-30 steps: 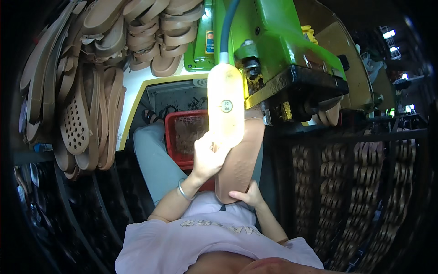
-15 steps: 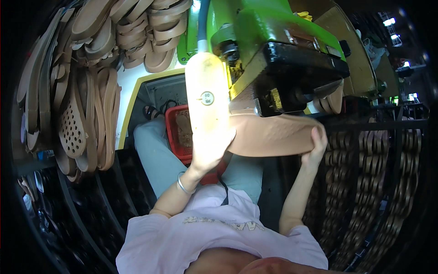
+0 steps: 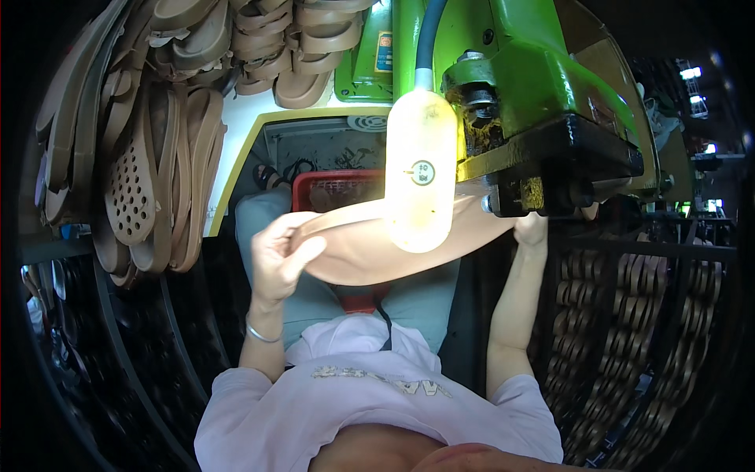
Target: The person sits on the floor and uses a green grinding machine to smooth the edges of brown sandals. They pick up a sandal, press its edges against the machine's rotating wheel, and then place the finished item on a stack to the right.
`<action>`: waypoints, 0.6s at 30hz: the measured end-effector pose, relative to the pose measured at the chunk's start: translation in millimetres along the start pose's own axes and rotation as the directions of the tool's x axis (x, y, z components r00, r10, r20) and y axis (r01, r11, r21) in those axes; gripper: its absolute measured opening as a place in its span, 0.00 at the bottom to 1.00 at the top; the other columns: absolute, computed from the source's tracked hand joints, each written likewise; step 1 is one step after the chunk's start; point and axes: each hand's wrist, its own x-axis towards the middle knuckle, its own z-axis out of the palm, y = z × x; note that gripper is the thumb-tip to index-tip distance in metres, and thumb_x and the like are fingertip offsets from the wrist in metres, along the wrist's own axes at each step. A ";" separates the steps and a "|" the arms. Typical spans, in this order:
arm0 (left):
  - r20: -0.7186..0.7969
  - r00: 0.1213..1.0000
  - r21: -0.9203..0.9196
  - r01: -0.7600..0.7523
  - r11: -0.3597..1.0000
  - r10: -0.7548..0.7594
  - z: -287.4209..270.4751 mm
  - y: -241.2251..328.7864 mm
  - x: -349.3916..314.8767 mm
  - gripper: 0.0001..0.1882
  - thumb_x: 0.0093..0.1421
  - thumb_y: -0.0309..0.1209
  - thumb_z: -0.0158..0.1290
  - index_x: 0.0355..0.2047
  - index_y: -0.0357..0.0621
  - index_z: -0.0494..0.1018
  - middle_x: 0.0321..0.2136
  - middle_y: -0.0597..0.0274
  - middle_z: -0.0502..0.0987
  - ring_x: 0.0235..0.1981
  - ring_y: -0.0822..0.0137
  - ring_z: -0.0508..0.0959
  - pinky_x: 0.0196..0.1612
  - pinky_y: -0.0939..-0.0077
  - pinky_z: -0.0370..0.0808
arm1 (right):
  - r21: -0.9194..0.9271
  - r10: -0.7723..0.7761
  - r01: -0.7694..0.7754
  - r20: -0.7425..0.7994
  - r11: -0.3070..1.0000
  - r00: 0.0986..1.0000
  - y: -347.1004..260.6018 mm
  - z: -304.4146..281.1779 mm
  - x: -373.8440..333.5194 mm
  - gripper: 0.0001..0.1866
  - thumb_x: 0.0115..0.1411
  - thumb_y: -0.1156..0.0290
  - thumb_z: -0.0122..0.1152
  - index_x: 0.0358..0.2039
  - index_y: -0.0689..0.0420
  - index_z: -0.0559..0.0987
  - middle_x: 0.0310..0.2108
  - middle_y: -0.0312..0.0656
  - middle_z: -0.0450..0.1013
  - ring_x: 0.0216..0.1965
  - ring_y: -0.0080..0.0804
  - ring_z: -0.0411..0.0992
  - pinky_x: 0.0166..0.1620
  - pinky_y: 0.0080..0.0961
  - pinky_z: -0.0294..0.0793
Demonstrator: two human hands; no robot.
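Observation:
A long tan shoe sole [image 3: 354,263] is stretched between my hands, bowed downward and tilted up toward the right, its right part running to the machine's black head [image 3: 550,157]. My left hand [image 3: 283,258] is closed round its left end, thumb on the near face. At the other end my right hand [image 3: 532,231] grips it, its fingertips partly hidden by the black head. A glowing lamp [image 3: 421,177] on a blue-grey flexible neck [image 3: 429,39] hangs in front of the sole and covers its middle.
The green machine [image 3: 519,47] rises ahead. Tan shoes [image 3: 307,47] and perforated clogs [image 3: 130,193] are piled at the left, beside a yellow-edged table opening [image 3: 248,157]. A red basket [image 3: 303,189] is below the sole. Racks of shoes [image 3: 621,315] line the right.
My left hand has moved left along the sole, out from behind the lamp. The sole now tilts up at the right, and my right hand has shifted slightly left against the black head.

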 end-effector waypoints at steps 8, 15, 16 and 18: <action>-0.194 0.980 0.033 0.043 0.999 -0.036 -63.2 3.6 -36.3 0.14 0.54 0.24 0.58 0.40 0.31 0.72 0.33 0.60 0.77 0.34 0.76 0.76 0.41 0.83 0.71 | 0.106 -0.089 0.070 0.193 0.992 0.977 7.9 61.8 -25.5 0.19 0.56 0.81 0.57 0.49 0.68 0.69 0.46 0.44 0.71 0.44 0.29 0.72 0.48 0.23 0.69; -0.077 0.997 0.134 -0.005 0.991 0.016 -11.0 -6.9 -36.0 0.13 0.53 0.16 0.58 0.39 0.32 0.71 0.34 0.59 0.77 0.35 0.75 0.75 0.41 0.82 0.72 | 0.005 -0.109 0.109 0.015 0.994 0.994 8.7 17.9 -12.0 0.16 0.54 0.83 0.57 0.44 0.66 0.71 0.39 0.41 0.73 0.39 0.24 0.73 0.44 0.21 0.72; -0.049 0.998 0.120 -0.027 0.992 0.033 7.1 -10.9 -25.9 0.13 0.53 0.16 0.57 0.40 0.32 0.71 0.35 0.58 0.77 0.36 0.74 0.76 0.42 0.81 0.73 | 0.074 -0.103 0.113 -0.125 0.991 0.987 5.8 13.4 -5.3 0.10 0.55 0.83 0.57 0.39 0.65 0.75 0.36 0.38 0.75 0.37 0.21 0.73 0.42 0.18 0.71; 0.005 0.999 0.016 -0.053 0.998 0.053 42.8 -9.7 -4.4 0.14 0.53 0.17 0.58 0.40 0.31 0.71 0.35 0.57 0.77 0.37 0.72 0.76 0.42 0.80 0.73 | 0.160 -0.034 0.092 -0.332 0.983 0.943 10.1 -14.3 4.0 0.10 0.56 0.83 0.55 0.39 0.63 0.75 0.35 0.38 0.75 0.36 0.22 0.73 0.41 0.17 0.72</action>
